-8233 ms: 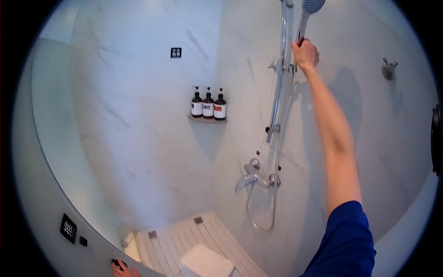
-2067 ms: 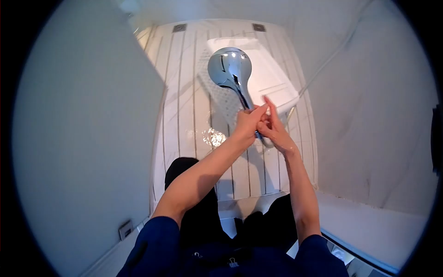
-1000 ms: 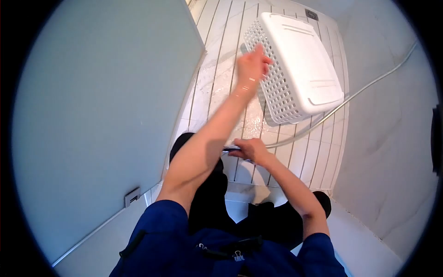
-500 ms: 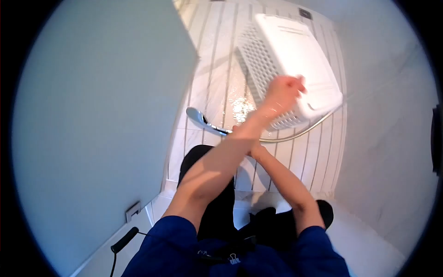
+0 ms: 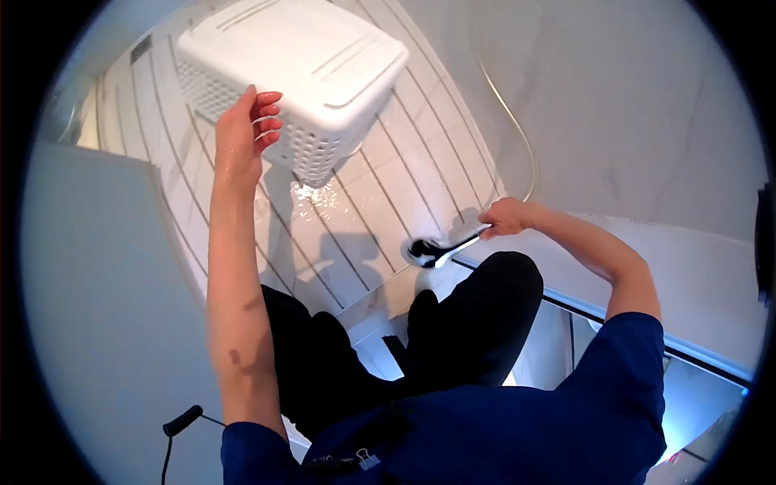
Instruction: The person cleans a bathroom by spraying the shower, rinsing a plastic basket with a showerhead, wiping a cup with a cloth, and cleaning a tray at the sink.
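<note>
A white plastic basket (image 5: 303,56) with perforated sides stands on the wet floor, its smooth top facing up. My left hand (image 5: 246,129) is raised at its near side, wet, with the fingers loosely curled and apart, holding nothing. Whether a fingertip touches the basket I cannot tell. Over on the right, my right hand (image 5: 505,218) is wrapped round the handle of a shower head (image 5: 430,252). The head end points left, low above the floor by my knee. A pale hose (image 5: 513,117) runs up along the wall behind that hand.
Striped light tiles (image 5: 356,190) make up the floor, with water shining below the basket. A frosted panel (image 5: 105,267) stands on the left, a pale wall (image 5: 638,113) on the right. A dark drain (image 5: 141,48) lies at the far left. A metal-edged sill (image 5: 602,327) runs at lower right.
My view has turned, so the basket now appears farther left. My arms have uncrossed: the right hand has carried the shower head to the right, while the left hand stays near the basket.
</note>
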Demonstrator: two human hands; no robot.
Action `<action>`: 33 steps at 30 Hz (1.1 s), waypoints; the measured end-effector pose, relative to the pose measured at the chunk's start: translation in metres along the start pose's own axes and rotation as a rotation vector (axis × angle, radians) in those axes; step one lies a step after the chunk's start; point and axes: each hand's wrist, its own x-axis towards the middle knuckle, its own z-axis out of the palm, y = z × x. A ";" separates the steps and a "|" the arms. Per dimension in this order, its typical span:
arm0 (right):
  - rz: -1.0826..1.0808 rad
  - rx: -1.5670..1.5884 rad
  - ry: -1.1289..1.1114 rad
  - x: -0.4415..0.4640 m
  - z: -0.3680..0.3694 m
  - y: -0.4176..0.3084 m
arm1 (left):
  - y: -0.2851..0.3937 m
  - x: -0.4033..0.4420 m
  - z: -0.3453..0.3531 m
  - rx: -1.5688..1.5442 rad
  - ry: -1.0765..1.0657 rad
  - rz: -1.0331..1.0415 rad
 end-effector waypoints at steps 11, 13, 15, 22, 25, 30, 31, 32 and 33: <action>0.041 -0.184 0.539 0.001 -0.031 0.000 | 0.008 -0.012 0.013 -0.021 -0.021 0.003; -0.023 -0.139 0.541 0.006 -0.036 -0.011 | 0.008 -0.013 0.013 -0.060 -0.011 0.013; 0.064 -0.050 0.353 0.002 -0.038 -0.020 | 0.009 -0.013 0.010 -0.106 0.031 0.030; 0.009 -0.209 0.512 -0.027 -0.033 -0.003 | -0.018 0.021 -0.024 -0.608 0.434 0.070; -0.112 0.027 0.791 -0.039 -0.067 -0.023 | -0.033 0.025 -0.015 -0.631 0.227 0.041; -0.346 0.499 0.975 -0.028 -0.128 -0.104 | -0.064 0.035 0.030 -0.677 -0.349 0.098; -0.391 0.547 1.009 -0.020 -0.133 -0.116 | -0.069 0.032 0.033 -0.808 -0.484 0.063; -0.438 0.597 1.039 -0.012 -0.137 -0.126 | -0.074 0.029 0.035 -0.928 -0.618 0.010; -0.386 0.667 1.085 -0.005 -0.142 -0.135 | -0.057 0.002 0.049 -0.855 -0.646 -0.004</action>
